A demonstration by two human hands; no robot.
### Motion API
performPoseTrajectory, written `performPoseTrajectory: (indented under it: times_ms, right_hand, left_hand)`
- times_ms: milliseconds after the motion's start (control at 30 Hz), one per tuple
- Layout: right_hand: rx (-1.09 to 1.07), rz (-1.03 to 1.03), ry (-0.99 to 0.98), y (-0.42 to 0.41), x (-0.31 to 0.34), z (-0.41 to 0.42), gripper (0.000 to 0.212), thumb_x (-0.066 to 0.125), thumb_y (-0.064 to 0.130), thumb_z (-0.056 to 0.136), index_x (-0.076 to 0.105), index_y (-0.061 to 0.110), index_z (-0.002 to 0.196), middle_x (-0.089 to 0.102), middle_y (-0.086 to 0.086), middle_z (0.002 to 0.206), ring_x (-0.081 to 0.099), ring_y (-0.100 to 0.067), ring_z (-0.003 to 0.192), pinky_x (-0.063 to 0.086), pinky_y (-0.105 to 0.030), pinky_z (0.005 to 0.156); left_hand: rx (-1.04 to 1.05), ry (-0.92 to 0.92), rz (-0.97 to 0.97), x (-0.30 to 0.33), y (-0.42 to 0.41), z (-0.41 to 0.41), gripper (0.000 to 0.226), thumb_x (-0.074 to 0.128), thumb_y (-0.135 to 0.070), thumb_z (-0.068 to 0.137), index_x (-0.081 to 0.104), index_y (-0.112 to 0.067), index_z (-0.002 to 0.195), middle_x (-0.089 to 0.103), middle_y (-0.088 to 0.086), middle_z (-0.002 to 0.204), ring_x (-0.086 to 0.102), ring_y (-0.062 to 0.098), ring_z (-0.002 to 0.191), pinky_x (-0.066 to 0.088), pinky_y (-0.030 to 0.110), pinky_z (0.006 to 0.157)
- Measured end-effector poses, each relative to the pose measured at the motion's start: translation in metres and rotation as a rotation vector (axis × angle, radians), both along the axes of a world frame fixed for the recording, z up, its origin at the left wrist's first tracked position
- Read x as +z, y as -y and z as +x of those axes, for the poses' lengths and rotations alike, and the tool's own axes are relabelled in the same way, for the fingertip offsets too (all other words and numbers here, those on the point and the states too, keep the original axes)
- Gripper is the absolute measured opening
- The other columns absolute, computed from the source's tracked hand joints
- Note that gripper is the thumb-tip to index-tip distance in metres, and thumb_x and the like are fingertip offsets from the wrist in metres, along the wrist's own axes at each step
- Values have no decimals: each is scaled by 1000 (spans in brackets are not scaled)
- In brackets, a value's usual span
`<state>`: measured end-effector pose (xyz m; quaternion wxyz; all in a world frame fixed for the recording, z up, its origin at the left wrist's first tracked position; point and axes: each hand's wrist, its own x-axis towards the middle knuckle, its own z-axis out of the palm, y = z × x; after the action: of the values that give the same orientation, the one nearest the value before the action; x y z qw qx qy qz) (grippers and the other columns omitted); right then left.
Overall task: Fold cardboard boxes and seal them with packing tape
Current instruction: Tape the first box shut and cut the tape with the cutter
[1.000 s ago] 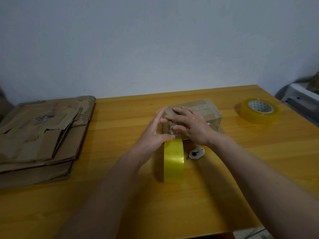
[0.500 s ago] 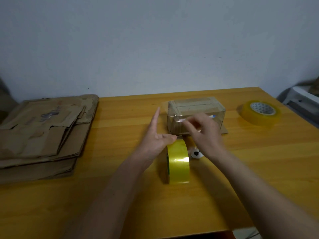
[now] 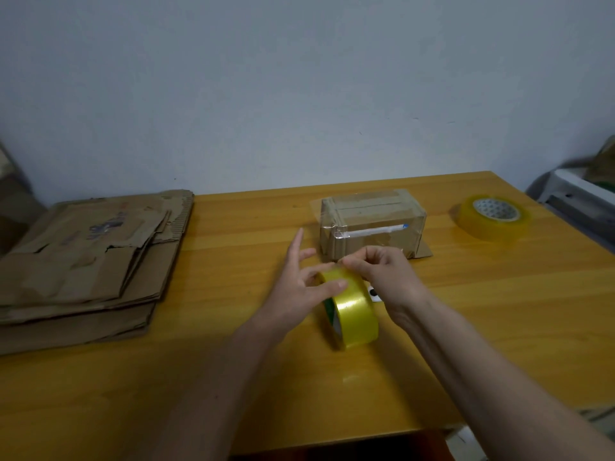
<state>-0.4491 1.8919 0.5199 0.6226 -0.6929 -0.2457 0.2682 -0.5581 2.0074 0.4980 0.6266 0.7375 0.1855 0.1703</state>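
Left hand (image 3: 299, 287) held upright tape roll (image 3: 352, 311) at frame centre, thumb on rim, other fingers spread. Right hand (image 3: 382, 274) curled, fingertips pinching at roll's top edge. Taped cardboard box (image 3: 369, 224) stood on worktop (image 3: 499, 294) just behind hands. Flat cardboard stack (image 3: 86, 261) left; second tape roll (image 3: 492, 221) lay upper right.

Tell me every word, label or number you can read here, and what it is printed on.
None can be read.
Flattened cardboard stack: a faded bluish print on the top sheet, too blurred to read.
Taped box: a white strip with a blue end on its front, too small to read.
Spare tape roll: a pattern on its core, no legible text.
Held tape roll: no print visible.
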Motion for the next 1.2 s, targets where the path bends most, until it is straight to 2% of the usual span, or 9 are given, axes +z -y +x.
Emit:
performPoseTrajectory:
  times_ms: [100,267,433,567,667,767,967,1067,1200]
  right_hand:
    - [17,124,-240,3,0,-4,8,63,5,87,65,1,80,66,-8,69,61,-14,59,49,-22,51]
    - [33,207,-435,9,-5,-9,12,64,6,83,64,-1,92,67,-12,78,64,-19,66,54,-30,59]
    - [101,247,-436,11,-2,-10,16,67,14,73,65,3,84,66,-9,76,63,-17,66,54,-28,62]
    - [4,204,-334,8,0,-11,13,62,14,89,66,6,79,66,-7,77,61,-18,71,52,-34,69]
    - [-5,178,-266,6,-1,-11,14,62,16,89,68,9,78,70,-8,86,62,-23,90,49,-42,89]
    - [-10,169,-232,5,-1,-14,13,62,15,90,67,8,81,68,-11,91,60,-25,94,45,-44,96]
    - [-2,154,-147,8,1,-16,13,61,16,90,66,10,79,69,-18,104,61,-28,101,43,-48,102]
    - [14,129,-93,9,3,-17,16,59,18,92,64,12,78,68,-16,102,60,-23,98,44,-47,101]
    - [43,95,35,11,4,-17,16,56,18,94,61,8,84,63,-14,98,57,-19,92,46,-41,93]
  left_hand:
    - [-1,-14,13,5,1,0,109,78,-13,77,3,-33,153,40,2,141,57,4,114,47,25,96]
    - [34,-18,44,4,5,-1,107,80,-14,76,8,-30,154,41,1,139,57,3,112,50,17,84]
    - [91,-33,60,4,6,-2,104,81,-19,75,14,-27,153,43,0,136,57,10,112,51,13,74]
    - [395,107,389,-1,19,-1,79,90,-28,63,46,-24,129,45,-4,123,54,6,105,43,8,82]
    - [565,293,754,-9,26,-4,45,80,-41,65,64,-20,101,53,-3,104,51,12,98,42,21,85]
    - [629,272,889,-11,27,-3,35,75,-45,70,73,-23,97,57,-6,96,48,12,93,35,26,82]
    - [507,95,749,-4,22,0,31,81,-37,73,74,-29,103,58,-12,101,44,7,100,35,28,87]
    - [419,98,676,-1,22,0,20,80,-32,75,75,-27,94,57,-13,98,46,7,100,39,26,88]
    - [387,116,371,6,24,-1,8,79,-27,77,71,-27,78,61,-12,93,55,5,94,41,22,84]
